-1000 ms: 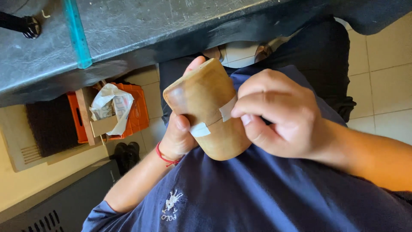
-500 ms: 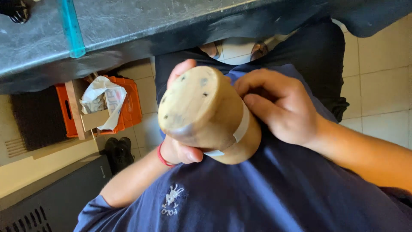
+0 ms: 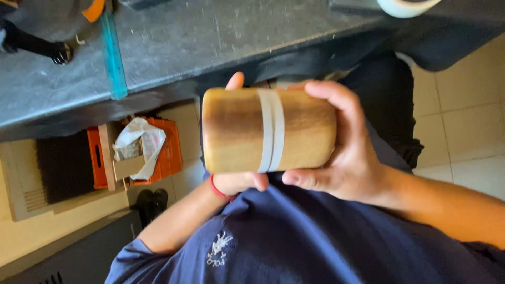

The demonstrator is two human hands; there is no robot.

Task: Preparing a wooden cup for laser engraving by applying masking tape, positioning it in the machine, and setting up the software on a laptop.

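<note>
Two hands — left hand (image 3: pixel 236 181) and right hand (image 3: pixel 347 158) — grip a wooden cylinder (image 3: pixel 268 130) banded with pale tape (image 3: pixel 271 131), fingers curled around it below the dark counter (image 3: pixel 210 37).

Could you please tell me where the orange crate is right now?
In the head view, the orange crate sits on the floor at the left, below the dark countertop's edge and left of the wooden cylinder, with crumpled paper in it.
</note>
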